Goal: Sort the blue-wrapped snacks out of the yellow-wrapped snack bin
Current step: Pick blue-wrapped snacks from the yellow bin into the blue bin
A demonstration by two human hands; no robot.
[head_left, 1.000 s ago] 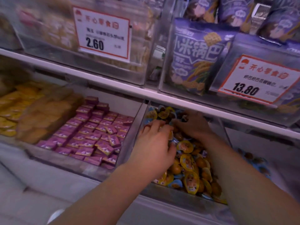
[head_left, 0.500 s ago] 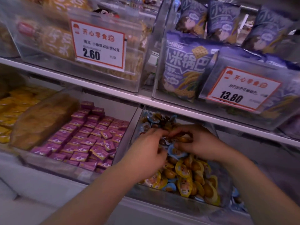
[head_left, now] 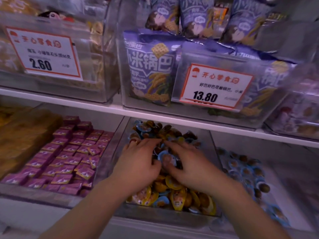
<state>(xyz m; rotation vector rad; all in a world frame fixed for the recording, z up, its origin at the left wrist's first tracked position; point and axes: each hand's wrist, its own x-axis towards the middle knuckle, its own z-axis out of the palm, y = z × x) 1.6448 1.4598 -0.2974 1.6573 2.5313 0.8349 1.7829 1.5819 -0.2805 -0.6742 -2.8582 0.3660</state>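
Both hands down in the mixed snack bin, lower shelf, centre.

Left hand (head_left: 138, 164) lies palm-down on the pile in the clear bin (head_left: 165, 215), fingers spread and loosely bent, index reaching toward the back; can't tell if it's holding anything. Right hand (head_left: 188, 165) sits just beside it, fingers spread over the snacks, thumb touching a blue-wrapped snack (head_left: 164, 155) between the two hands; grip unclear, motion blur. Index fingertips nearly meet at the back of the pile. Yellow-wrapped snacks (head_left: 177, 198) are mostly at the bin's front, with a few blue ones mixed in and more blue at the back. Next bin to the right holds blue-wrapped pieces (head_left: 245, 169). Left neighbour bin holds purple packets (head_left: 69, 157). Upper shelf: purple bags (head_left: 150, 66), price tags 2.60 (head_left: 43, 54) and 13.80 (head_left: 215, 87).
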